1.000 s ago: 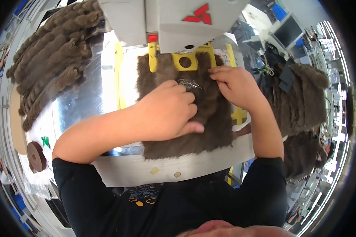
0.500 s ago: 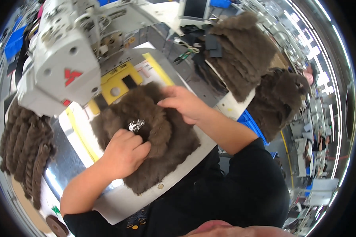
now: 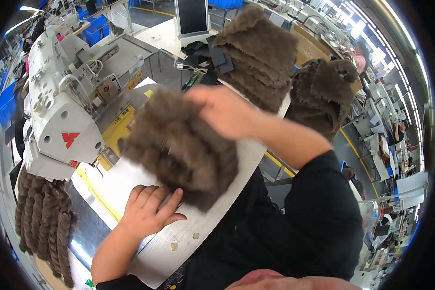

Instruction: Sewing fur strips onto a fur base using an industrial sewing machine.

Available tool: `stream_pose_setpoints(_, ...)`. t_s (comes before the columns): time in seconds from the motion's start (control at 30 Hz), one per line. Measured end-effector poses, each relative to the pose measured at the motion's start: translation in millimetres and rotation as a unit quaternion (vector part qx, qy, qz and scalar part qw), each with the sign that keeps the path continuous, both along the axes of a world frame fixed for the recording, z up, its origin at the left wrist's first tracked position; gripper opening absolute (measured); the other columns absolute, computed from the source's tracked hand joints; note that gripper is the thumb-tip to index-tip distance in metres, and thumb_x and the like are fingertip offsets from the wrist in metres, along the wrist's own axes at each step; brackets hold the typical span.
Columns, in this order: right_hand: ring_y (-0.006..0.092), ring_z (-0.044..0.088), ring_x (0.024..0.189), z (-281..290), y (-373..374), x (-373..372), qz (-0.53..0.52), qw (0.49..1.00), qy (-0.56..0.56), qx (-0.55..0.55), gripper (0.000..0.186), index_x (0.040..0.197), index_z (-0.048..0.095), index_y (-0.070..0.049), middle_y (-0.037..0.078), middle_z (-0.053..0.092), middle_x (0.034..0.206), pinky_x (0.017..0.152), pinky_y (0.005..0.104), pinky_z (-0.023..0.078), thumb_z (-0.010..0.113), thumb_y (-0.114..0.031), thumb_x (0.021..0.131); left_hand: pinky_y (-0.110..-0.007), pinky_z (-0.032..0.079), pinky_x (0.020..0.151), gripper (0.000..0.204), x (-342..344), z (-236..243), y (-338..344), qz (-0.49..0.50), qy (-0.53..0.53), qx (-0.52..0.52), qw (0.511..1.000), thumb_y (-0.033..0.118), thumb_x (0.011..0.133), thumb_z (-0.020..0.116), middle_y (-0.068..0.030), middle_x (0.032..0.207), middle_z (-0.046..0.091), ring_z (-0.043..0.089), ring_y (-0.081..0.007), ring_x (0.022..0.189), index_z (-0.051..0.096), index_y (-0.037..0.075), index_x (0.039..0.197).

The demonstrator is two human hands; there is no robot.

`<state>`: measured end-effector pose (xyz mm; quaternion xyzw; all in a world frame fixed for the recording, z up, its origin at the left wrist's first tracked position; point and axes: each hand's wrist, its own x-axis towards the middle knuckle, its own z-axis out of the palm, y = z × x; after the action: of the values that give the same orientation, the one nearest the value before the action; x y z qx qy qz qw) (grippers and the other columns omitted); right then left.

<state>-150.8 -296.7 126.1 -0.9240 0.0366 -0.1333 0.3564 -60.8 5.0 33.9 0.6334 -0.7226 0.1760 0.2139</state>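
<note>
A brown fur piece point(image 3: 179, 150) is lifted over the white work plate, blurred by motion. My right hand point(image 3: 222, 108) is closed on its upper right edge; the hand is smeared, and its fingertips are hidden against the fur. By the fur's lower left edge, my left hand point(image 3: 150, 208) is open, fingers apart and thumb stretched out. Whether its fingertips touch the fur I cannot tell. Under the fur, the white plate point(image 3: 179, 241) shows yellow strips and a yellow template point(image 3: 118, 128) near the machine.
A large white sewing machine point(image 3: 65, 125) stands at the left. Layered fur pieces point(image 3: 43, 217) hang below it. Farther off are a stack of brown fur point(image 3: 258, 53), a second fur heap point(image 3: 321, 92) and green-handled snips point(image 3: 193, 79). Blue bins point(image 3: 96, 29) stand at the back.
The fur piece has risen off the plate in my right hand. My left hand has let go of the fur and spread its fingers. The silvery shiny patch is mostly out of sight.
</note>
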Motion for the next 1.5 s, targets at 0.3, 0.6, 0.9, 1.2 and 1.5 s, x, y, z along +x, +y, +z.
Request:
stream_pose_setpoints(0.3, 0.016, 0.069, 0.089, 238.4, -232.2, 14.1, -0.139, 0.979, 0.09, -0.118, 0.031, 0.122, 0.071, -0.002, 0.006, 0.076, 0.102, 0.083, 0.0333, 0.056, 0.057, -0.009, 0.095, -0.044, 0.047, 0.09, 0.062, 12.4, -5.5, -8.1, 0.031, 0.055, 0.04, 0.997, 0.047, 0.086, 0.076, -0.0151, 0.117, 0.062, 0.06, -0.0323, 0.106, 0.066, 0.009, 0.134)
stream_pose_setpoints(0.6, 0.0249, 0.07, 0.112, 94.8, -335.6, 58.0, -0.163, 0.941, 0.089, -0.281, 0.044, 0.126, 0.074, -0.011, 0.01, 0.077, 0.118, 0.099, 0.0391, 0.053, 0.068, -0.042, 0.094, -0.046, 0.046, 0.097, 0.063, 18.4, -13.5, -4.0, 0.085, 0.122, 0.086, 0.985, 0.043, 0.088, 0.075, -0.0184, 0.124, 0.062, 0.06, -0.0369, 0.113, 0.063, 0.007, 0.138)
stream_pose_setpoints(0.9, 0.0349, 0.068, 0.113, 91.6, -303.8, 17.4, -0.276, 0.86, -0.033, -0.428, 0.042, 0.114, 0.077, -0.008, 0.012, 0.073, 0.12, 0.099, 0.043, 0.052, 0.063, -0.044, 0.099, -0.047, 0.046, 0.099, 0.064, 25.6, -13.2, -9.4, 0.091, 0.162, 0.127, 0.974, 0.038, 0.085, 0.078, -0.0188, 0.123, 0.063, 0.06, -0.0376, 0.114, 0.061, 0.006, 0.138)
stream_pose_setpoints(1.2, 0.036, 0.069, 0.113, 70.0, -212.5, 5.1, -0.273, 0.795, 0.092, -0.534, 0.043, 0.126, 0.071, -0.012, 0.015, 0.075, 0.116, 0.093, 0.0524, 0.056, 0.069, -0.038, 0.091, -0.046, 0.045, 0.1, 0.064, 28.0, -13.3, -8.9, 0.096, 0.173, 0.14, 0.97, 0.036, 0.085, 0.079, -0.0189, 0.123, 0.062, 0.058, -0.0366, 0.116, 0.061, 0.007, 0.139)
stream_pose_setpoints(1.5, 0.0444, 0.069, 0.109, 161.1, -271.4, -5.8, -0.431, 0.8, 0.007, -0.417, 0.033, 0.118, 0.074, -0.002, 0.03, 0.071, 0.115, 0.094, 0.0471, 0.055, 0.058, -0.005, 0.089, -0.046, 0.045, 0.101, 0.063, 25.9, -12.6, -9.2, 0.1, 0.166, 0.136, 0.972, 0.036, 0.086, 0.078, -0.0187, 0.123, 0.063, 0.059, -0.0364, 0.117, 0.061, 0.007, 0.14)
